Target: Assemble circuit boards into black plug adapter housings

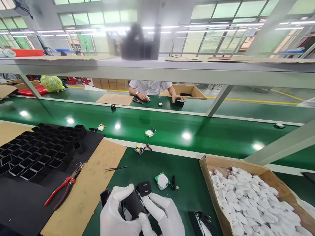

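In white gloves, my two hands meet at the near edge of the green bench. My left hand is wrapped around a black plastic housing. My right hand pinches a black end piece with small slots, at the housing's upper right end; whether the two are fully joined cannot be seen. Another black housing lies beside my left hand, partly covered by it. Beyond my hands is a circuit board with a round white pad, next to a small black plug part. A housing with white material inside lies at right.
Red-handled pliers and tweezers lie on cardboard at left, near rows of black housings. A cardboard box of white pads stands right. Boards sit on the green belt. Across it, a person handles parts.
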Available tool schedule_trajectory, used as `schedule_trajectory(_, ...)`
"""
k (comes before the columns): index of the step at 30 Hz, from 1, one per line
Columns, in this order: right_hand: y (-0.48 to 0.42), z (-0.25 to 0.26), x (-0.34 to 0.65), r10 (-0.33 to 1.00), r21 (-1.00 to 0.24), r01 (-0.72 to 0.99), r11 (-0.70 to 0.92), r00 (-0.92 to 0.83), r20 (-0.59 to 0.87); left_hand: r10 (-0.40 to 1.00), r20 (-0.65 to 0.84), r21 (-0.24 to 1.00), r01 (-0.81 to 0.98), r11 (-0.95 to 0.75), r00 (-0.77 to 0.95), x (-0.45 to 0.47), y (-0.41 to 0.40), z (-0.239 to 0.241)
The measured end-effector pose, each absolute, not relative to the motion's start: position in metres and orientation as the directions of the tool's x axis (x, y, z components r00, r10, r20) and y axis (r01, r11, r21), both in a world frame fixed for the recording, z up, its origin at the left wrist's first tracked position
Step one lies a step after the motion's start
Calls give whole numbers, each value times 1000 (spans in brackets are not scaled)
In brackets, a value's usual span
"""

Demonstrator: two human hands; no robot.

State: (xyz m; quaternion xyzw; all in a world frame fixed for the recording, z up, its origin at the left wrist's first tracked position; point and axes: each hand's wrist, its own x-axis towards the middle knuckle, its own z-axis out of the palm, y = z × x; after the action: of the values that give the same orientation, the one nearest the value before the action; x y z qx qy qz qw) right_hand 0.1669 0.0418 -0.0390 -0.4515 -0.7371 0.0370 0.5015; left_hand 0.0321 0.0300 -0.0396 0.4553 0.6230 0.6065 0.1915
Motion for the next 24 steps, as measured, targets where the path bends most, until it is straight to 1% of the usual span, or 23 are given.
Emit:
schedule_trajectory(2, 39, -42, 170, 745, -549, 630, 549, -71, 663, 777, 331, 909, 402, -111, -536, 38, 28, -39)
schedule_trajectory(5, 37, -45, 176, 788, -586, 621, 521, -87, 609, 745, 410, 842, 533, -87, -526, 45, 23, -37)
schedule_trajectory(9, 37, -40, 188, 769, -609, 515, 603, -171, 616, 713, 574, 684, 714, -148, -402, 52, 13, -34)
schedule_trajectory(11, 36, -35, 191, 760, -634, 454, 626, -175, 626, 699, 630, 607, 776, -171, -339, 54, 8, -33)
schedule_trajectory(12, 35, -33, 192, 759, -644, 434, 629, -166, 630, 695, 640, 588, 791, -170, -326, 55, 6, -32)
schedule_trajectory(15, 30, -30, 187, 766, -676, 393, 624, -132, 630, 689, 626, 605, 785, -132, -366, 57, 1, -34)
schedule_trajectory(20, 25, -32, 171, 818, -753, 336, 566, -114, 564, 606, 668, 620, 773, -134, -431, 49, -6, -42)
schedule_trajectory(22, 25, -34, 165, 831, -772, 317, 551, -125, 542, 600, 645, 675, 721, -156, -474, 44, -8, -45)
schedule_trajectory(23, 25, -36, 163, 836, -781, 305, 545, -135, 531, 613, 605, 727, 666, -166, -508, 42, -8, -46)
schedule_trajectory(24, 24, -37, 161, 840, -787, 296, 542, -150, 522, 643, 536, 798, 577, -174, -547, 39, -8, -46)
